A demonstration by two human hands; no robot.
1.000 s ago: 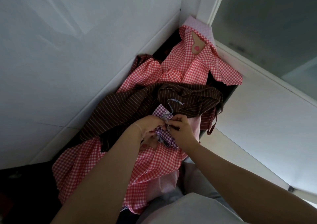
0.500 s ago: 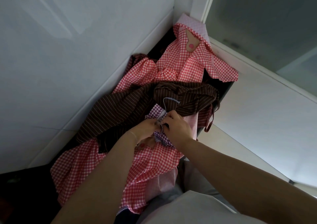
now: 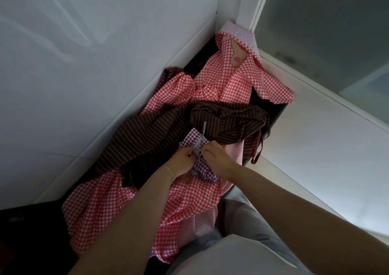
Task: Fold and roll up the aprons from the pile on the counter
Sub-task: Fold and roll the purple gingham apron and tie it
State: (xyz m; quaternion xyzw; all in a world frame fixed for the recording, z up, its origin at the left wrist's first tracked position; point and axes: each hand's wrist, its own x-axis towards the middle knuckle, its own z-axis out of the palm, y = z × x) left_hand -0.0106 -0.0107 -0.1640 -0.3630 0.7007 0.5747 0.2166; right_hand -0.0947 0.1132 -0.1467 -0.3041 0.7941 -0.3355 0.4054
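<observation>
1. Dark counter (image 3: 31,228), lower left to ctr, wedged in a corner: white tiled wall (image 3: 84,64) upper left, frosted glass panel (image 3: 328,26) upper right.
2. Apron pile (image 3: 235,85) covers the counter; red gingham, brown stripe.
3. Left hand (image 3: 181,162) & right hand (image 3: 217,159), mid-frame, both pinch purple check apron (image 3: 203,165).

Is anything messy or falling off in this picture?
Yes. The brown striped apron lies crumpled across the red checked aprons, and its strap dangles over the counter edge. Both hands, left and right, hold a small purple checked bundle.
</observation>
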